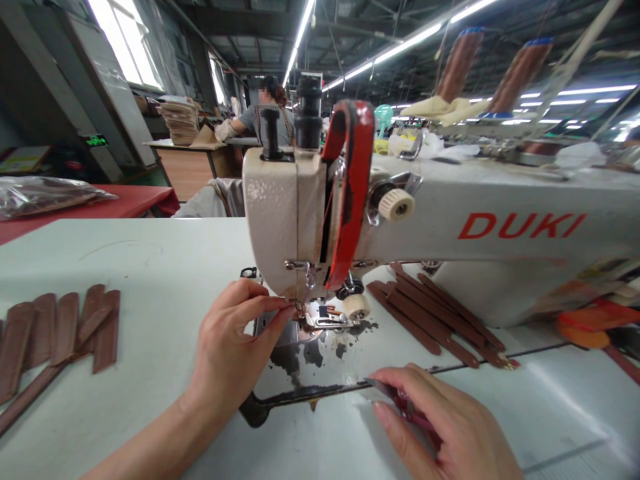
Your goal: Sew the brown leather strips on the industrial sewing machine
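My left hand (235, 333) is at the needle area of a sewing machine (280, 220), thumb and forefinger pinched together beside the presser foot. Whatever is between those fingertips is too small to make out. Low on the right, my right hand (440, 420) holds a pair of thread snips (400, 400) with a pinkish handle, mostly hidden in the palm. Their dark tips point left, over the front edge of the machine bed (320, 357). Brown leather strips (430, 313) lie in a pile under the machine arm.
More brown leather pieces (65, 327) lie at the left of the pale table (150, 267). An orange-handled tool (595, 323) is at the far right. Thread spools (460, 63) stand above the machine. Behind, a person (275, 120) works near stacked sheets (179, 121).
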`<state>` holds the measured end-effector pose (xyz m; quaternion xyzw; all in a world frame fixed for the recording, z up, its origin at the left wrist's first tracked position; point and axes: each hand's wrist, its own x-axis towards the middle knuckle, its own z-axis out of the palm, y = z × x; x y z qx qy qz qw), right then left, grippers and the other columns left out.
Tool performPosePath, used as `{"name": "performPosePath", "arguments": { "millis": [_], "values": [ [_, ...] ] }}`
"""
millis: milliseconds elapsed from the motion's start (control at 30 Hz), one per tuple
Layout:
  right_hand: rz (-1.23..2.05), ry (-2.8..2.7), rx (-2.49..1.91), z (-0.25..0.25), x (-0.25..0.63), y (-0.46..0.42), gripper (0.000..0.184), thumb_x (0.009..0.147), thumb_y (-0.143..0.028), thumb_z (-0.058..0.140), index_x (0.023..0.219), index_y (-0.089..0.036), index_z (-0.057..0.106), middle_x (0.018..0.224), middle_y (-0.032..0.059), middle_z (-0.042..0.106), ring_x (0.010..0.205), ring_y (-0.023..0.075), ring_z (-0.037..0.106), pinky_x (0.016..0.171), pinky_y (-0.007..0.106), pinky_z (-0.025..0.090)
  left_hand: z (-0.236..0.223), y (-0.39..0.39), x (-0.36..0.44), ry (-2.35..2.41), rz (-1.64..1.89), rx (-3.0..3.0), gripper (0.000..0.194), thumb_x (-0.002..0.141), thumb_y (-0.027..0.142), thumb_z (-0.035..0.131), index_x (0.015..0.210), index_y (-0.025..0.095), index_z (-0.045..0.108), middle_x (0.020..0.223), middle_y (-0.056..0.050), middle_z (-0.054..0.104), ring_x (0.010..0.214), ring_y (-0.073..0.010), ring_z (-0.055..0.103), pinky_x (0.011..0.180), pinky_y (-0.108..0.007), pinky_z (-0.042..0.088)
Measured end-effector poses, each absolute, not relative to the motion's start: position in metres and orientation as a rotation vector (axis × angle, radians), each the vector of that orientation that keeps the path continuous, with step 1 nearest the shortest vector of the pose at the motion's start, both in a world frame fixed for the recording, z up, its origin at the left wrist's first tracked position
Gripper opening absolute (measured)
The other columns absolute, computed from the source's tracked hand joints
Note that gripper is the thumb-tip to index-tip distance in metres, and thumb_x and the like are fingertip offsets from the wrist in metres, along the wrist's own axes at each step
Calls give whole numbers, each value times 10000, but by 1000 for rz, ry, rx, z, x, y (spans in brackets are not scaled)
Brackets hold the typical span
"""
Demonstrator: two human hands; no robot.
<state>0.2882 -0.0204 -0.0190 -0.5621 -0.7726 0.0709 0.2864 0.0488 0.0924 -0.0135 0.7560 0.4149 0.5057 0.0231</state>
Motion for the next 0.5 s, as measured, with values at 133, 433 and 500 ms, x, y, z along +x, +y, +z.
{"name": "performPosePath", "arguments": {
  "millis": [133,433,500],
  "values": [
    [182,-2066,-1505,-20,289,-21,160,965,-352,476,1028,-270,598,809,-21,664,661,140,662,562,229,545,-14,92,47,1291,1578,2421,86,873,198,653,796,199,692,866,-14,649,743,-164,620,657,-308,505],
    [178,-2079,-1497,-20,288,-20,140,965,-343,484,1025,-275,590,800,-31,658,644,135,656,552,225,538,-2,85,48,1215,1626,2690,123,863,120,644,752,172,661,729,-8,584,657,-165,544,612,-319,440],
    [188,-2073,-1500,-20,288,-20,137,964,-339,489,1030,-275,591,804,-31,661,652,134,659,562,222,540,-1,85,49,1215,1623,2716,128,862,119,642,746,171,657,715,-8,575,646,-166,535,607,-320,434]
  ]
}}
